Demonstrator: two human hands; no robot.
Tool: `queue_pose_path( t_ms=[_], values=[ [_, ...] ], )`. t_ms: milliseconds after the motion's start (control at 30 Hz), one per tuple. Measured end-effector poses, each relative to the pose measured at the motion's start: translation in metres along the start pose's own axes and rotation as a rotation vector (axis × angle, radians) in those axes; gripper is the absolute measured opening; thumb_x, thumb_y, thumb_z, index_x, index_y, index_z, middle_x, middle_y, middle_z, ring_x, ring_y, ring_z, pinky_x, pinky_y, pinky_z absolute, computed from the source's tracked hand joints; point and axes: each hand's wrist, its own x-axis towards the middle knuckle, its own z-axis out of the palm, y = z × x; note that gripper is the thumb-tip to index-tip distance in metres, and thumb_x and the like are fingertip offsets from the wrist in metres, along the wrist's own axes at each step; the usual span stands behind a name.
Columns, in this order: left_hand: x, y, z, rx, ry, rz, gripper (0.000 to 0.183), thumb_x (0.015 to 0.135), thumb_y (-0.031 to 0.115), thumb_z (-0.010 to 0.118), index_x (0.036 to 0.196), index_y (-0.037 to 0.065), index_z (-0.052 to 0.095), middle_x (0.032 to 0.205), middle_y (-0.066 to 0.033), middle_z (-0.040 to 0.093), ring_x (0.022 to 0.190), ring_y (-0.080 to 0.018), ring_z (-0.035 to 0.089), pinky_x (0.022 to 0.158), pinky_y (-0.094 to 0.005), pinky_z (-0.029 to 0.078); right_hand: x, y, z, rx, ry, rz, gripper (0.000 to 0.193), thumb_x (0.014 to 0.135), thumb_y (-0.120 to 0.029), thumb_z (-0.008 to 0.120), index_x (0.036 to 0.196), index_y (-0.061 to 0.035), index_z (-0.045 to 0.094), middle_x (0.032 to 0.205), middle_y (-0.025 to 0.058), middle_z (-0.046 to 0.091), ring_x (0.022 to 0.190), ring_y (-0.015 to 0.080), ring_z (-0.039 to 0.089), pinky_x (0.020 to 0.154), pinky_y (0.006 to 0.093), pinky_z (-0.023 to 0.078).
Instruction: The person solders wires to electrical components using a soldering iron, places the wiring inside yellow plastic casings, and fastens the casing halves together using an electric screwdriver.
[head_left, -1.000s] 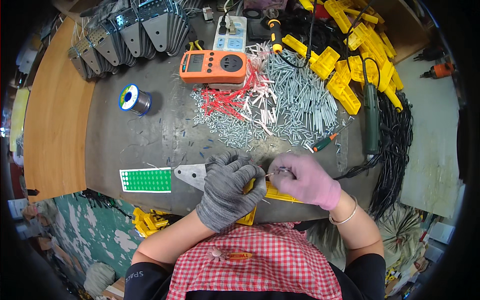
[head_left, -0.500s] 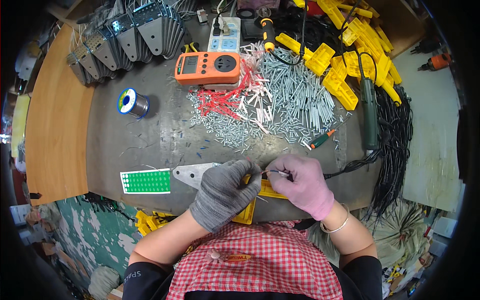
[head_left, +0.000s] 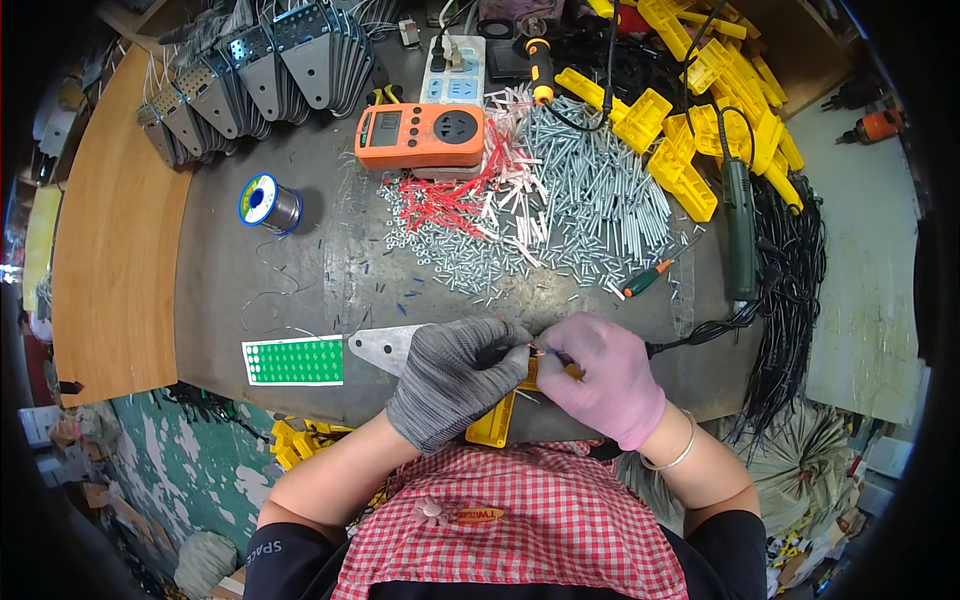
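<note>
In a grey knit glove, my left hand (head_left: 448, 385) is closed in a pinch on a thin wire, whose reddish end shows at the fingertips. My right hand (head_left: 607, 385), in a pink glove, pinches a thin wire (head_left: 543, 352) too, with a dark bluish bit by the thumb. The fingertips of both hands nearly meet. Beneath them lies a yellow plastic casing (head_left: 489, 426), largely covered by my hands. A flat grey metal plate with holes (head_left: 384, 348) sticks out from under my left hand.
Left of the plate lies a green sticker sheet (head_left: 295, 362), and behind it a solder spool (head_left: 270, 205). Further back are an orange meter (head_left: 420, 136), piled screws (head_left: 600, 185), and yellow casings (head_left: 680, 175). A green-handled screwdriver (head_left: 646, 279) and black cables (head_left: 785, 300) lie right.
My fingertips have come closer together. The pale piece at my right fingers no longer shows; a dark bluish bit shows there instead. The right hand has turned slightly.
</note>
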Motion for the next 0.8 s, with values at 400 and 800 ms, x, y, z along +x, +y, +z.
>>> queue_pose_path(
  t_ms=[400,800],
  values=[
    [-0.002,-0.004,0.009,0.390,0.095,0.254,0.022,0.087,0.017,0.076,0.103,0.003,0.076,0.080,-0.0086,0.071,0.067,-0.0137,0.066,0.062,-0.0296,0.053,-0.003,0.003,0.005,-0.496,-0.025,-0.262,0.017,0.073,-0.016,0.073,0.087,-0.0111,0.064,0.067,0.0017,0.049,0.061,0.0184,0.059,0.049,0.0326,0.051],
    [0.013,0.001,-0.016,-0.304,-0.153,-0.200,0.021,0.087,0.017,0.078,0.102,0.004,0.072,0.080,0.0004,0.067,0.065,-0.0062,0.059,0.057,-0.0237,0.047,0.002,0.005,0.006,-0.420,0.051,-0.288,0.018,0.072,-0.015,0.071,0.089,-0.0124,0.069,0.066,0.0001,0.050,0.058,0.0169,0.056,0.050,0.0328,0.048]
  ],
)
